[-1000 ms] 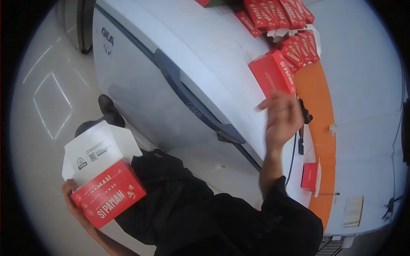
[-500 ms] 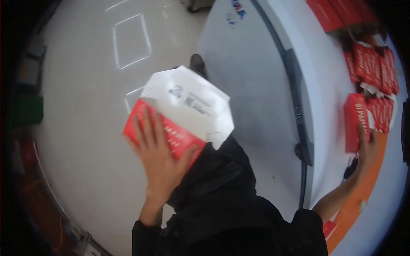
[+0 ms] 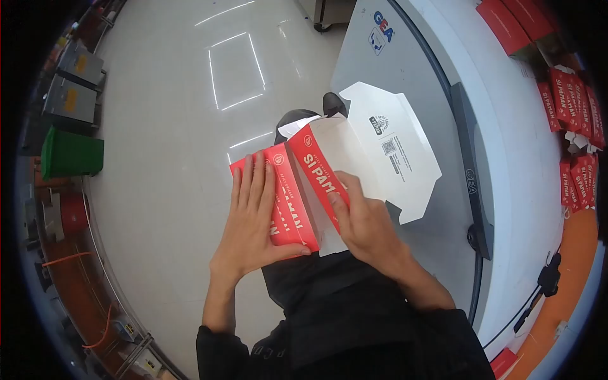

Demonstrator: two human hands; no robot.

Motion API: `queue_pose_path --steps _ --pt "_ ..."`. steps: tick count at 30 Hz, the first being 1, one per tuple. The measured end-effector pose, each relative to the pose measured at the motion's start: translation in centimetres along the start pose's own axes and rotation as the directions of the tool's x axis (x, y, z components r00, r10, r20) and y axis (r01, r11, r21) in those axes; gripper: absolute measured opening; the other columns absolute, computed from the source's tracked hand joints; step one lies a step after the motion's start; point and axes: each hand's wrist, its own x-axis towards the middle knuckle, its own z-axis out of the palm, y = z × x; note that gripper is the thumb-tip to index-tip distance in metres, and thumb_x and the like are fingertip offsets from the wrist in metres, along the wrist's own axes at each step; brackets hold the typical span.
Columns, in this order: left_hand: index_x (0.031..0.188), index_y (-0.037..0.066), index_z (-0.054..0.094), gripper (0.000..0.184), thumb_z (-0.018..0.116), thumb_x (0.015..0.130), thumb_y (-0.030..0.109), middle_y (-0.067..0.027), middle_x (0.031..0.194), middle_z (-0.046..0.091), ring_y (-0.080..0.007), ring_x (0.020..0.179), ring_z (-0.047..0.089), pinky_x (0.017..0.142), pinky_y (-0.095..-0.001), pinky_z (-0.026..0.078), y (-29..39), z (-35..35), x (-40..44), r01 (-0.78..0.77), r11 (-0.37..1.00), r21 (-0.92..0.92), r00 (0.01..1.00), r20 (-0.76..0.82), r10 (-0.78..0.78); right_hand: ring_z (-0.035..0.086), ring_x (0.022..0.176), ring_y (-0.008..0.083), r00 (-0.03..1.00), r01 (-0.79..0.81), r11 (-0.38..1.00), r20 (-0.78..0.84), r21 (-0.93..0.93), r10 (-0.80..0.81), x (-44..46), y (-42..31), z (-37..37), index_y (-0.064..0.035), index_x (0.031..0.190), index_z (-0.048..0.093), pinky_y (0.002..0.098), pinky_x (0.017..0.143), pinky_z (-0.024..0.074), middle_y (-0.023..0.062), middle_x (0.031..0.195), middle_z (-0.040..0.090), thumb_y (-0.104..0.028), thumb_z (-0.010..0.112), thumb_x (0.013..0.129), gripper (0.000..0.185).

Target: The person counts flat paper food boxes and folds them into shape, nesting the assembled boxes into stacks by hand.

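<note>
Open box [image 3: 316,166] is above the person's lap, tilted, red SI PAMAN panel facing up-left. White lid [image 3: 394,152] is folded back to the right, inside face showing a logo, a QR code and small print. Right hand [image 3: 372,233] grips the red panel near its lower end: thumb on the printed face, other fingers curled over the edge.

Stack of red cartons [image 3: 292,206] sits just left of the open box, lettering overlapping in rows. Left hand [image 3: 244,233] lies flat on it, fingers extended and slightly apart, thumb along the lower edge. Can't tell what carries the stack's weight underneath.

Below: black clothing [image 3: 354,304]. Past the box: dark shoe [image 3: 334,104] on a glossy floor [image 3: 171,190].

To the right: GEA freezer [image 3: 506,171], grey front, long dark handle [image 3: 472,177]. Along its top's far edge: SI PAMAN packs [image 3: 570,101], larger red boxes [image 3: 512,26], black adapter [image 3: 550,275] with cable.

Far left: green bin [image 3: 73,154], grey containers [image 3: 73,98] near it.
</note>
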Motion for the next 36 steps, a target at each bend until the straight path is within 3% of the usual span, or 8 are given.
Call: queue_pose_path --steps 5,8,14,23,27,30,33,36 --pt "0.160 -0.008 0.021 0.136 0.071 0.071 0.081 -0.0300 0.168 0.014 -0.0458 0.158 0.009 0.126 -0.0609 0.009 1.1 0.4 -0.1 0.049 0.997 0.067 0.999 0.002 -0.049 0.066 0.060 0.0441 0.992 -0.059 0.998 0.110 0.016 0.057 -0.4 -0.7 0.9 0.0046 0.132 0.042 0.0519 0.055 0.0501 0.0246 0.067 0.065 -0.012 0.048 0.107 0.031" --pt "0.160 -0.008 0.022 0.135 0.071 0.071 0.081 -0.0298 0.168 0.014 -0.0470 0.158 0.009 0.126 -0.0618 0.010 1.4 0.3 -0.2 0.071 0.994 0.084 0.997 0.012 -0.072 0.067 0.068 0.0478 0.979 -0.109 0.994 0.172 -0.012 0.110 -1.0 -1.3 1.2 0.0054 0.136 0.040 0.0523 0.061 0.0521 0.0295 0.080 0.068 -0.011 0.047 0.107 0.034" --pt "0.160 -0.007 0.022 0.135 0.070 0.071 0.082 -0.0300 0.168 0.014 -0.0476 0.157 0.009 0.125 -0.0628 0.010 1.2 0.1 -0.1 0.060 0.994 0.093 0.998 0.023 -0.062 0.067 0.063 0.0417 0.996 0.033 0.984 0.080 0.178 -0.048 -0.1 0.3 2.5 0.0040 0.134 0.043 0.0499 0.058 0.0519 0.0249 0.072 0.067 -0.011 0.048 0.106 0.033" --pt "0.162 -0.004 0.019 0.140 0.073 0.067 0.083 -0.0293 0.169 0.012 -0.0483 0.157 0.008 0.125 -0.0630 0.009 1.3 0.1 0.0 0.077 0.993 0.094 0.996 0.043 -0.081 0.068 0.070 0.0451 0.991 0.022 0.999 0.131 0.028 -0.026 0.4 -0.1 2.1 0.0056 0.133 0.047 0.0484 0.063 0.0533 0.0292 0.081 0.067 -0.009 0.046 0.106 0.031" --pt "0.163 -0.002 0.018 0.141 0.073 0.065 0.083 -0.0289 0.170 0.010 -0.0480 0.158 0.006 0.125 -0.0633 0.008 1.3 0.3 0.2 0.098 0.992 0.080 0.994 0.042 -0.101 0.072 0.078 0.0409 0.991 -0.054 0.900 0.137 0.433 -0.007 0.0 0.0 2.2 0.0046 0.135 0.045 0.0450 0.070 0.0558 0.0265 0.088 0.071 -0.015 0.047 0.108 0.033" --pt "0.163 0.000 0.020 0.131 0.075 0.072 0.076 -0.0279 0.169 0.013 -0.0475 0.157 0.011 0.125 -0.0622 0.009 1.7 -0.1 0.2 0.136 0.990 0.031 0.989 0.048 -0.137 0.074 0.085 0.0378 0.984 -0.128 0.780 0.178 0.612 0.022 -0.5 1.4 3.1 0.0042 0.138 0.044 0.0418 0.076 0.0563 0.0265 0.097 0.072 -0.017 0.047 0.109 0.036" --pt "0.162 0.002 0.028 0.096 0.067 0.092 0.056 -0.0248 0.166 0.021 -0.0471 0.154 0.020 0.125 -0.0596 0.011 2.3 -0.3 0.7 0.196 0.980 0.039 0.981 -0.003 -0.196 0.075 0.090 0.0352 0.959 -0.243 0.693 0.278 0.679 0.063 -0.9 2.0 3.2 0.0030 0.140 0.043 0.0404 0.080 0.0561 0.0270 0.103 0.072 -0.019 0.047 0.109 0.038" --pt "0.156 0.002 0.039 0.066 0.057 0.102 0.035 -0.0230 0.156 0.038 -0.0411 0.145 0.035 0.123 -0.0561 0.014 2.1 1.2 2.6 0.301 0.950 0.081 0.938 -0.208 -0.279 0.074 0.096 0.0332 0.938 -0.290 0.660 0.341 0.693 0.054 -1.1 2.0 3.1 0.0021 0.143 0.041 0.0404 0.085 0.0552 0.0290 0.109 0.070 -0.018 0.047 0.109 0.040"
